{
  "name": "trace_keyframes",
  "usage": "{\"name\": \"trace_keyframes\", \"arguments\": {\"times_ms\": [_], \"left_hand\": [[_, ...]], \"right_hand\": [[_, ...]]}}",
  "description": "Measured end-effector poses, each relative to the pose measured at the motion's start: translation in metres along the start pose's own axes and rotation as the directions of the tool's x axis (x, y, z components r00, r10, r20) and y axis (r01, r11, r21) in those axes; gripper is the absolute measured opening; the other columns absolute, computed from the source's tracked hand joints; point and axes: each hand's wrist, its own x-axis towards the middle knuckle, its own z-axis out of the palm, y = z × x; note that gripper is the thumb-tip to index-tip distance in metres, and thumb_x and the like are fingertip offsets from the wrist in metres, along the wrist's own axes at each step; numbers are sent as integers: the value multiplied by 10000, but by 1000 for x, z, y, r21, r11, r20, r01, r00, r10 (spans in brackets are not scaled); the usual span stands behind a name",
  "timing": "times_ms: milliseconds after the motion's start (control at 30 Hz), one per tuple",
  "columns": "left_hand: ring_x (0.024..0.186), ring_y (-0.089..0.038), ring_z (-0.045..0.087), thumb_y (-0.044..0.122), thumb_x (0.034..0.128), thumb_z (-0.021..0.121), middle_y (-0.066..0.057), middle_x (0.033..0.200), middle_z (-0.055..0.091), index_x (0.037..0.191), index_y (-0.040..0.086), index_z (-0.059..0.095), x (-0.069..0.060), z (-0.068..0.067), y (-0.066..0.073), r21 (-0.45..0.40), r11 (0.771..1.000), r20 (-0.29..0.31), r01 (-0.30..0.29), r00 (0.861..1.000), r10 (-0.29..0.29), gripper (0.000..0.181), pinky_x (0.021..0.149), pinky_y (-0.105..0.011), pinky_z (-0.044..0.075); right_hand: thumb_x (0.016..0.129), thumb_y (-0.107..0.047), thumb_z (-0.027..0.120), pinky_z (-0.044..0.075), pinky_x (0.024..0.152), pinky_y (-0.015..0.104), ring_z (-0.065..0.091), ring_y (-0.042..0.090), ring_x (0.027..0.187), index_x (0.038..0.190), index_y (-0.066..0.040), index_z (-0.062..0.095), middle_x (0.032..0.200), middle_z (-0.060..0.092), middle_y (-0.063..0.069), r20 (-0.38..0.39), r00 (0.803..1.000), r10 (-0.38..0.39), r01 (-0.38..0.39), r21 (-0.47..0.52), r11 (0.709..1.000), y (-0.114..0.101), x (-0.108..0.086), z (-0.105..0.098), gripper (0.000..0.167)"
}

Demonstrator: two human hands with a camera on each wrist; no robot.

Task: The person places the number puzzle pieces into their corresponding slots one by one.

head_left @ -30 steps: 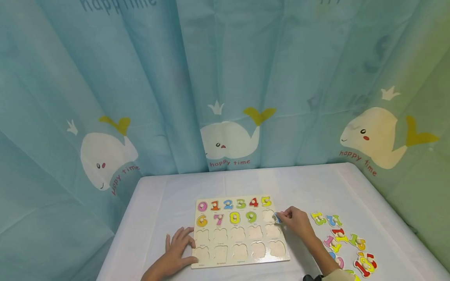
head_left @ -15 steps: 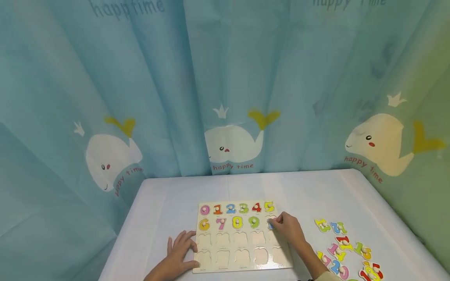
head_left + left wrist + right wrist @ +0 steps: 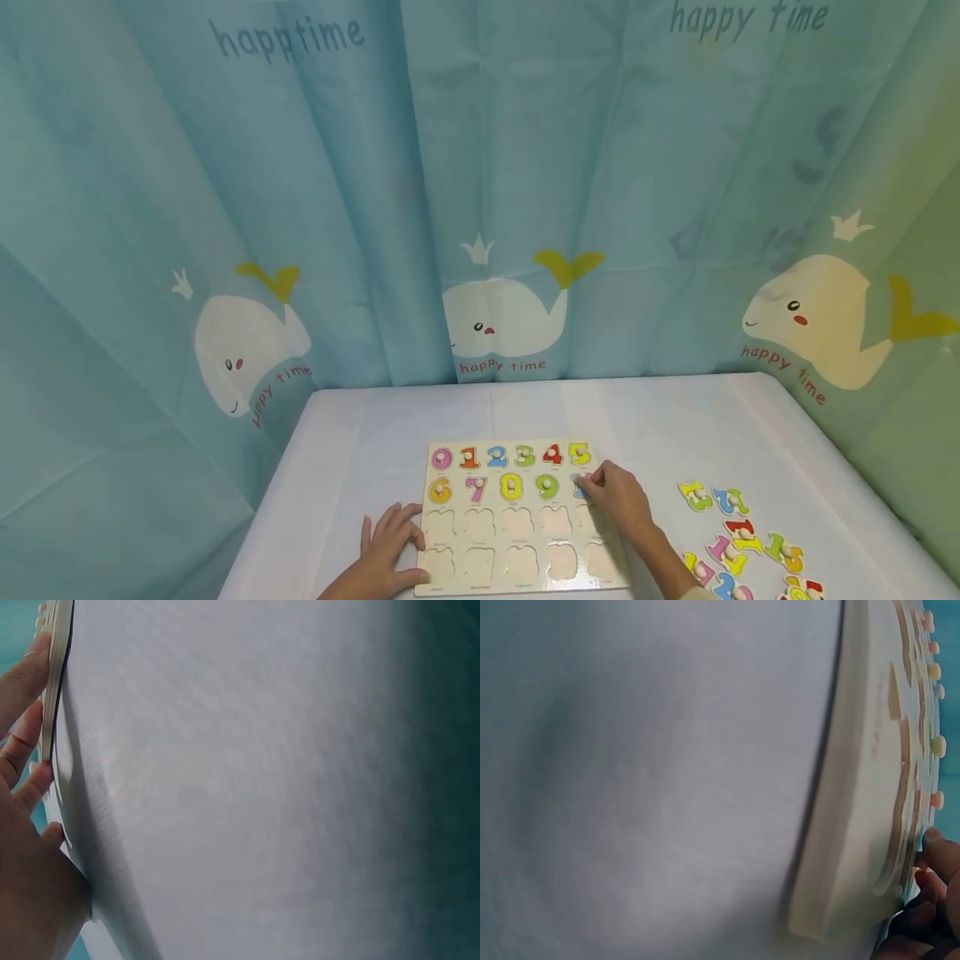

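A wooden number puzzle board (image 3: 457, 506) lies on the table, with knobbed pieces 0 to 9 seated in its upper two rows and bare recesses below. My right hand (image 3: 626, 504) pinches a blue number piece (image 3: 581, 486) over the last recess of the second row; the fingers hide much of it, and whether it sits flush I cannot tell. In the right wrist view, the fingertips (image 3: 932, 840) are at the board's face. My left hand (image 3: 382, 554) rests against the board's left edge, fingers spread and thumb near the lower corner. Its fingers touch the edge (image 3: 56, 667) in the left wrist view.
Loose two-digit number pieces lie right of the board, among them a green-yellow 13 (image 3: 696, 496), a blue-green piece (image 3: 731, 502), a red-yellow piece (image 3: 742, 535) and several others, some overlapping. A white cloth (image 3: 375, 433) covers the table. Behind it hangs a blue whale-print curtain (image 3: 360, 208).
My right hand has carried the blue piece left from beside the board onto the second row's last recess. The left hand stays at the board's edge. The head view has tilted up slightly.
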Motion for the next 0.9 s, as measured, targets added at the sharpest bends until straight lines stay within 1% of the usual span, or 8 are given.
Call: {"name": "trace_keyframes", "arguments": {"times_ms": [133,367,433,533,600,667,733,900], "left_hand": [[1291,-581,119,387,765,736,-212,1380,367,851,225,457,-1,0,2,11,1000,3,14,1000,-14,334,875,-742,-180],[1300,-566,124,392,769,729,-202,1401,357,863,242,465,0,1,0,17,1000,-3,22,1000,-21,318,880,-735,-181],[1300,-568,118,388,773,728,-202,1408,348,866,244,468,0,2,-1,13,1000,5,25,1000,-25,311,875,-735,-186],[1301,-566,115,387,776,727,-198,1409,346,866,248,468,0,2,-1,16,1000,8,26,1000,-26,307,871,-736,-188],[1300,-564,122,390,772,728,-196,1404,354,862,247,468,0,2,-1,21,999,3,28,1000,-28,310,875,-735,-186],[1298,-564,132,394,768,729,-196,1398,362,858,246,467,0,2,-1,26,999,-4,26,1000,-26,313,880,-734,-181],[1297,-563,141,396,764,729,-195,1394,369,855,244,467,0,3,-1,31,999,-9,25,1000,-25,316,885,-734,-175],[1300,-557,142,402,767,727,-194,1398,365,857,242,464,-1,2,0,43,999,-2,30,1000,-30,321,887,-738,-165]], "right_hand": [[811,-246,726,353,494,279,431,132,573,736,-76,541,634,505,-25,18,1000,3,-2,-13,1000,0,0,-1,262],[804,-258,731,357,500,278,425,130,574,753,-83,544,638,500,-28,7,1000,-13,13,-42,999,1,1,1,261],[813,-282,725,367,517,281,434,131,589,771,-82,552,653,510,-29,24,1000,-10,11,-23,1000,3,0,1,267],[860,-369,669,401,558,289,483,136,636,854,-57,587,702,555,-16,61,998,21,-24,56,998,4,0,-5,323],[903,-429,595,420,576,299,507,151,672,941,-23,604,750,579,7,68,997,48,-55,100,993,6,1,-13,408],[939,-438,531,429,589,305,522,167,694,1017,4,606,786,594,37,47,997,67,-72,118,990,8,1,-24,455],[965,-388,504,423,589,307,516,179,705,1060,18,606,812,593,61,0,998,55,-55,106,993,14,1,-38,430],[989,-209,461,420,564,306,521,193,704,1042,25,625,836,607,92,-127,992,-18,26,64,998,42,-6,-77,290]]}}
